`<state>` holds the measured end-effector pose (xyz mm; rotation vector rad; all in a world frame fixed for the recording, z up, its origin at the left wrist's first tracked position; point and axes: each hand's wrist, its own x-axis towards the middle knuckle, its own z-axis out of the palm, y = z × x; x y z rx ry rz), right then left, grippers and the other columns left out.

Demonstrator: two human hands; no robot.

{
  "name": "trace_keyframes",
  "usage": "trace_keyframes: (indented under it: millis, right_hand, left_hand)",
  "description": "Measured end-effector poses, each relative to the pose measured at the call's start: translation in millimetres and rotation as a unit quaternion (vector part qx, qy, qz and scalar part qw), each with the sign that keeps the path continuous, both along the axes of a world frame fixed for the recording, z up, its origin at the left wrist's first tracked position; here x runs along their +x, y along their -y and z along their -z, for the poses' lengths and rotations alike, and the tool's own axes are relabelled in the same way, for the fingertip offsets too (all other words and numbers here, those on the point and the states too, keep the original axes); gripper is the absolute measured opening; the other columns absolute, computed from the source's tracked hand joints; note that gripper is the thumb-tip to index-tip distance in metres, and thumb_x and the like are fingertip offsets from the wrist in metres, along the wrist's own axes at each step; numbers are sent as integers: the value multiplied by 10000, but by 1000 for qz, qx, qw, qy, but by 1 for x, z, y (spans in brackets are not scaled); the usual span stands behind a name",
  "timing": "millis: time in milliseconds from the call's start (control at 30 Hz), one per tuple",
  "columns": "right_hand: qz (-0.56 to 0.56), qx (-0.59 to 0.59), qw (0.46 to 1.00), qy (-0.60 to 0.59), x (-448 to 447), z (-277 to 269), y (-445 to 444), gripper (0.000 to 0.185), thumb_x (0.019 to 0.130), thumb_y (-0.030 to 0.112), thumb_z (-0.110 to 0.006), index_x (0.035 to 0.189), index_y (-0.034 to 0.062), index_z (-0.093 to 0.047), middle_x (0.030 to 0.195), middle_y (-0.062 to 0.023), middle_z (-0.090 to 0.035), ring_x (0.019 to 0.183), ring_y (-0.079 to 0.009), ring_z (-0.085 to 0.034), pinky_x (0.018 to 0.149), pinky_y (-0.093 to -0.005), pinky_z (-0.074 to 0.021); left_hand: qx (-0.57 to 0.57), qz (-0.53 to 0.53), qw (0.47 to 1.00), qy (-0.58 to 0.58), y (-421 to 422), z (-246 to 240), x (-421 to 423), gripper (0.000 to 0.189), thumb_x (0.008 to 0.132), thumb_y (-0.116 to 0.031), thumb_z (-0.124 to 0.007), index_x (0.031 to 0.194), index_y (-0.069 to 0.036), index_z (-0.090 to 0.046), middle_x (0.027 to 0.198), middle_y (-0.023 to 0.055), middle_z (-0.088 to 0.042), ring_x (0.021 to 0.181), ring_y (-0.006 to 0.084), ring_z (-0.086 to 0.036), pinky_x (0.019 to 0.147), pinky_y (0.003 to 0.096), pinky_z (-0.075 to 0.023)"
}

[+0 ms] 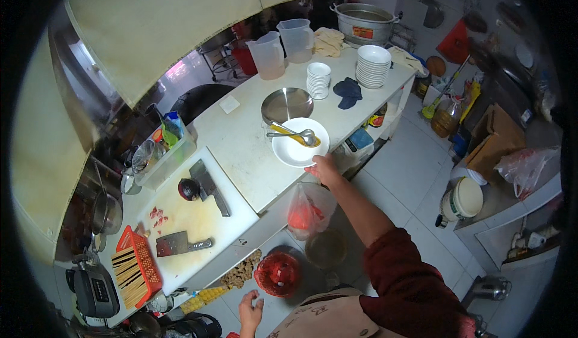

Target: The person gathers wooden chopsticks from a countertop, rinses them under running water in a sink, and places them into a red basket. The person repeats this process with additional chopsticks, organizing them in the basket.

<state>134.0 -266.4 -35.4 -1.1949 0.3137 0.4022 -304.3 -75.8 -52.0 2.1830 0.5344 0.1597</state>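
My right hand [325, 170] grips the near rim of a white plate [286, 154] at the table's front edge; whether the plate rests on the table or is raised I cannot tell. On it lie metal spoons [308, 135] and a yellow-handled utensil [294, 132]. Just behind is a round stainless steel tray [287, 104]. Low in the view, my left hand [251, 312] hangs free with its fingers loosely apart, near a red bucket [277, 275] on the floor. Left of the plate, a white cutting board [226, 243] bears two cleavers [207, 182] and a dark onion [188, 189].
Stacked white bowls [373, 67], small dishes [319, 81] and a dark cloth [348, 92] stand farther back. Plastic jugs [266, 56] and a large metal pot [365, 24] line the rear. A plastic bag [310, 211] hangs at the front edge. Chopsticks fill an orange basket [151, 265].
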Motion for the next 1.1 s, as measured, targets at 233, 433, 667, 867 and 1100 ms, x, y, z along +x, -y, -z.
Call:
trace_keyframes:
  millis: [233,433,667,867,1100]
  right_hand:
    - [-119,-3,992,46,-121,-43,64,357,752,151,-506,1097,75,-453,853,-101,-606,655,-164,-623,538,-284,-528]
    - [-99,34,991,84,-253,-44,115,492,783,249,-543,1213,76,-378,1038,-86,-569,859,-187,-606,630,-314,-555]
    - [101,-56,969,217,-369,6,162,479,743,201,-511,1162,0,-393,909,-104,-573,621,-149,-594,474,-273,-511]
    - [233,-138,957,100,-473,-31,204,438,742,118,-483,1117,-43,-323,774,-123,-544,504,-153,-558,416,-279,-469]
    - [364,-65,927,59,-564,-13,283,396,715,69,-478,1074,-38,-349,713,-113,-534,464,-138,-540,403,-277,-466]
  left_hand:
    - [-343,41,938,15,10,-48,142,702,789,-204,-613,1340,9,-233,1350,160,-337,1166,238,-417,905,286,-361]
    - [-421,147,881,-161,75,-67,209,633,767,-384,-619,1263,-82,-367,1085,66,-538,971,188,-529,792,363,-450]
    - [-525,193,800,-218,166,-13,188,510,775,-391,-613,1154,-80,-474,1089,119,-550,941,278,-564,804,422,-470]
    - [-410,291,818,-278,265,-22,156,554,733,-401,-670,1082,0,-514,1026,133,-569,883,275,-578,761,405,-483]
    - [-299,420,809,-283,389,-24,89,335,669,-178,-677,929,-1,-561,845,92,-563,743,229,-556,666,351,-472]
